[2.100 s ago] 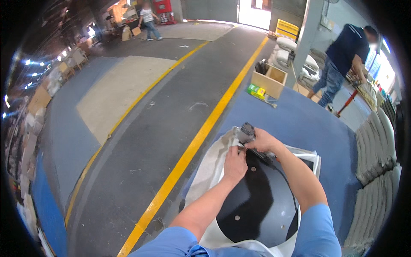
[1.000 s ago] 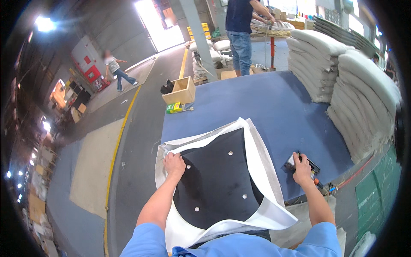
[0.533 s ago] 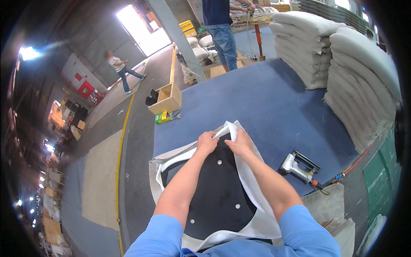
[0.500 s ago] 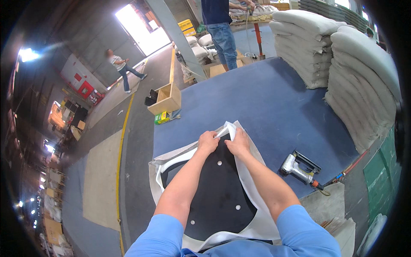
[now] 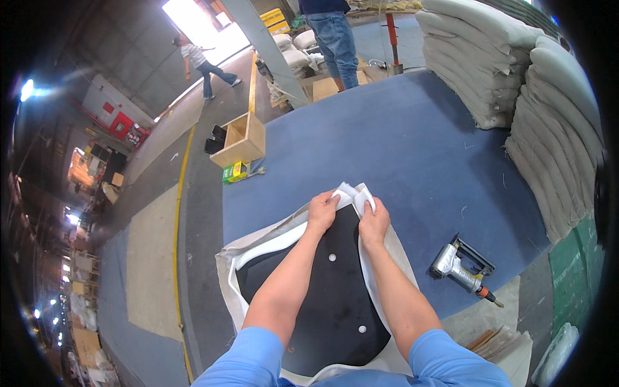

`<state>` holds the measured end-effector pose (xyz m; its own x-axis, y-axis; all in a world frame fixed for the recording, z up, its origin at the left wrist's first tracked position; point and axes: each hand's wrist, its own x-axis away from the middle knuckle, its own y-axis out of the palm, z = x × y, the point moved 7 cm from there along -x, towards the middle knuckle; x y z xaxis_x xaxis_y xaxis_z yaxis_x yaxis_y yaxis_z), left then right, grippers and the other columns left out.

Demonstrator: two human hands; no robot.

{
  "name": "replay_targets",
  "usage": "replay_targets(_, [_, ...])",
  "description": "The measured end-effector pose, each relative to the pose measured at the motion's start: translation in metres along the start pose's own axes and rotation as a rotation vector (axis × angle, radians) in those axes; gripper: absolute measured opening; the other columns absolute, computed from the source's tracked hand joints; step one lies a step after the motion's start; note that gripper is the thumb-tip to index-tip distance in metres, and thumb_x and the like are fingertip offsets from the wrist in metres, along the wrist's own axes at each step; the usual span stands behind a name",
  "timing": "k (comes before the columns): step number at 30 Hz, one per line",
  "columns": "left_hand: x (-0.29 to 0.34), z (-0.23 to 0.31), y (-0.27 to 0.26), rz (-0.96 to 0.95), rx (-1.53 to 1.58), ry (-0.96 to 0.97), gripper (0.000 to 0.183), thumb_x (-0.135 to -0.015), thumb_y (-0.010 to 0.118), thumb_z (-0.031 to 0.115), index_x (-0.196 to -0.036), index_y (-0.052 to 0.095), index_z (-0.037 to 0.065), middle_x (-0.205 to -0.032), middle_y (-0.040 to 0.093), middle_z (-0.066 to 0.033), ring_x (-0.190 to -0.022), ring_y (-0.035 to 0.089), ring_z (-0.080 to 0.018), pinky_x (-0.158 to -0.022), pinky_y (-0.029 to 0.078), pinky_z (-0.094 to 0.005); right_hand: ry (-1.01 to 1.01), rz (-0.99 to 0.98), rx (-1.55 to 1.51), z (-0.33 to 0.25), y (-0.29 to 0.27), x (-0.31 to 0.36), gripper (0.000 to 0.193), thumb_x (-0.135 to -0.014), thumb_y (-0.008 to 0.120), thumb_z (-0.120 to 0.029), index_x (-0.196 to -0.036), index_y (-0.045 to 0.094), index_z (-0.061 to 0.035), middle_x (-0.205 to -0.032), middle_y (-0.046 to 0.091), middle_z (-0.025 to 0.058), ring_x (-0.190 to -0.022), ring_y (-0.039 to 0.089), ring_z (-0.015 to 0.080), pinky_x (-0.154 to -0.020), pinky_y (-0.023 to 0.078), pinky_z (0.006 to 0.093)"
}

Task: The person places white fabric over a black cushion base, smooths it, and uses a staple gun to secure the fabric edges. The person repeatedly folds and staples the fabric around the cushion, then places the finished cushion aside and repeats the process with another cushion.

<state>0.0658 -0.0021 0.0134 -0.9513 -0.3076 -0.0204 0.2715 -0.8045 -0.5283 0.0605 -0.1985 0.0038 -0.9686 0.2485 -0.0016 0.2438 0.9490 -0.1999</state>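
Note:
A black panel [image 5: 334, 290] with round white-looking holes lies before me, ringed by white padding [image 5: 274, 242] and an outer layer of light grey fabric [image 5: 227, 271]. At the panel's far end, my left hand [image 5: 324, 211] pinches the white padding and fabric edge. Just right of it, my right hand [image 5: 374, 222] grips a folded bit of the same layers between thumb and fingers. A small gap parts the two hands, the panel's far edge showing between them. My forearms cover part of the panel.
A silver staple gun [image 5: 459, 266] with a hose fitting lies right on the blue table [image 5: 387, 142]. Stacked grey cushions [image 5: 474, 61] stand far right. A wooden box [image 5: 240, 140] and a green-yellow carton [image 5: 235, 172] sit at the left edge. Two people [image 5: 330, 45] [image 5: 201, 63] are beyond.
My hands have moved slightly apart at the far end, the right one shifting rightward with its fold of fabric. The walking person in the background has moved.

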Motion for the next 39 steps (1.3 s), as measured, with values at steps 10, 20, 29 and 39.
replay_targets(10, [0.000,-0.007,-0.004,-0.001,0.259,-0.089,0.026,-0.097,0.075,0.020,-0.111,0.079,-0.001,-0.110,0.076,-0.0083,-0.099,0.067,-0.0154,-0.089,0.052,-0.0330,-0.713,-0.350,0.562,-0.036,0.034,0.062,0.038,-0.093,0.069,-0.021,-0.122,0.071,0.0038,-0.139,0.065,0.0249,-0.128,0.057,0.0446,-0.115,0.040,0.0558])
replay_targets(20, [0.068,0.041,0.005,-0.090,-0.468,0.396,0.029,-0.097,0.068,0.021,-0.122,0.078,0.009,-0.123,0.070,-0.0139,-0.120,0.058,-0.0365,-0.106,0.046,-0.0476,-0.270,-0.852,0.289,-0.050,-0.042,0.082,0.026,-0.096,0.067,-0.022,-0.113,0.076,-0.0060,-0.126,0.073,0.0158,-0.123,0.065,0.0344,-0.108,0.049,0.0473])
replay_targets(29, [0.103,0.050,0.020,-0.106,-0.658,0.360,0.049,-0.106,0.057,0.032,-0.149,0.058,0.010,-0.159,0.049,-0.0142,-0.150,0.040,-0.0377,-0.125,0.030,-0.0529,-0.255,-0.225,0.946,0.034,-0.290,0.056,0.026,-0.081,0.077,-0.005,-0.099,0.059,-0.0060,-0.105,0.062,0.0190,-0.106,0.059,0.0430,-0.090,0.049,0.0518])
replay_targets(39, [0.126,0.038,0.016,0.021,-0.707,0.310,0.048,-0.108,0.051,0.031,-0.151,0.054,0.012,-0.162,0.046,-0.0139,-0.152,0.038,-0.0395,-0.126,0.027,-0.0595,-0.177,-0.355,0.814,0.004,-0.261,0.040,0.046,-0.075,0.074,-0.002,-0.118,0.056,-0.0032,-0.109,0.071,0.0274,-0.106,0.067,0.0494,-0.090,0.053,0.0520])
